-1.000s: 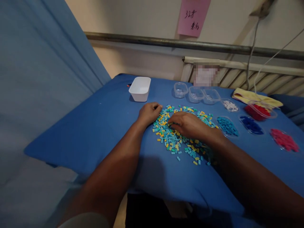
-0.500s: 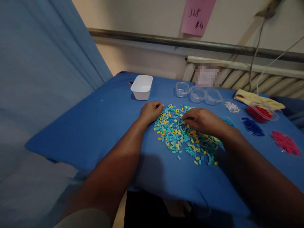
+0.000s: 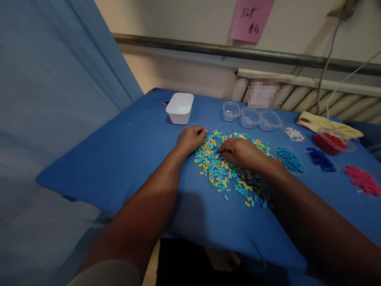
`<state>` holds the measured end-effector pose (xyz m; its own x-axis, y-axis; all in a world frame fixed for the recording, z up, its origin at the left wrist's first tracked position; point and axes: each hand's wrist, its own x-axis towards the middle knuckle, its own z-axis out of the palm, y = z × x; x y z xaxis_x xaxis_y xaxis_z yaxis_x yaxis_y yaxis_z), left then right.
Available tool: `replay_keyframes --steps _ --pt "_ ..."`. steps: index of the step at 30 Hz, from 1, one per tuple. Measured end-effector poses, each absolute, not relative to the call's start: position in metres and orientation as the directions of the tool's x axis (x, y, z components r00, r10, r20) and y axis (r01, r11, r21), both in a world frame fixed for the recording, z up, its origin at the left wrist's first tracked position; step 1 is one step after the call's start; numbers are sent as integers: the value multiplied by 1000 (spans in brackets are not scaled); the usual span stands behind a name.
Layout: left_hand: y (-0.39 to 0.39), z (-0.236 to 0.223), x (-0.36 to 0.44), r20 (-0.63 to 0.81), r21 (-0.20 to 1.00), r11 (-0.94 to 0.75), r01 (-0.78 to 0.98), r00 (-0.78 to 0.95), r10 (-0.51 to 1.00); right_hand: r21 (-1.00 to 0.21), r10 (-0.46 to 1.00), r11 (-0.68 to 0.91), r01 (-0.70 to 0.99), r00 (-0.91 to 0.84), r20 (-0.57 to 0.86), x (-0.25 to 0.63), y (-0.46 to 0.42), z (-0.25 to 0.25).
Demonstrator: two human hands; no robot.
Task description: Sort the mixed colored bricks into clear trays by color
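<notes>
Many small building bricks [image 3: 218, 171] in turquoise, yellow, orange and green lie spread in a loose heap on the blue-covered table [image 3: 119, 159]. At the heap's left upper edge rests my left hand [image 3: 191, 140], its fingers curled together; whatever they hold is hidden. My right hand [image 3: 241, 153] reaches into the middle of the heap with thumb and fingers pinched down among the bricks. I cannot make out whether a brick is between those fingertips.
Behind the heap stand a white tub [image 3: 180, 109] and three clear containers [image 3: 250, 118]. To the right are dishes of white pieces [image 3: 294, 134], turquoise pieces [image 3: 290, 159], dark blue pieces [image 3: 320, 159], red pieces [image 3: 329, 143] and pink pieces [image 3: 362, 180], plus a yellow cloth [image 3: 330, 125].
My right hand has moved left and slightly down, deeper into the heap, uncovering the dish of turquoise pieces. My left hand stays at the heap's edge. The view has shifted slightly.
</notes>
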<state>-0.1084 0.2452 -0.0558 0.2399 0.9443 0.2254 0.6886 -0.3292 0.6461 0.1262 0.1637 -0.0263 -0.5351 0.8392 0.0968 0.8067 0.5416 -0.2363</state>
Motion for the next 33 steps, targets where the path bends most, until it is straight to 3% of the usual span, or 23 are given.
replay_keyframes --steps 7,13,21,26,33 --pt "247 -59 -109 231 656 -330 678 236 944 -220 869 493 842 -486 91 124 163 -25" --pt "246 -58 -109 244 655 -342 674 240 940 -299 787 609 735 -607 112 120 151 -18" --pt "246 -60 -109 248 644 -343 683 238 939 -168 835 543 823 -551 -2 111 150 -18" --pt "247 -62 -110 263 652 -355 670 240 935 -161 860 499 852 -510 -33 112 148 -17" --pt "245 -58 -109 242 647 -352 676 255 936 -237 890 454 859 -428 156 113 154 -7"
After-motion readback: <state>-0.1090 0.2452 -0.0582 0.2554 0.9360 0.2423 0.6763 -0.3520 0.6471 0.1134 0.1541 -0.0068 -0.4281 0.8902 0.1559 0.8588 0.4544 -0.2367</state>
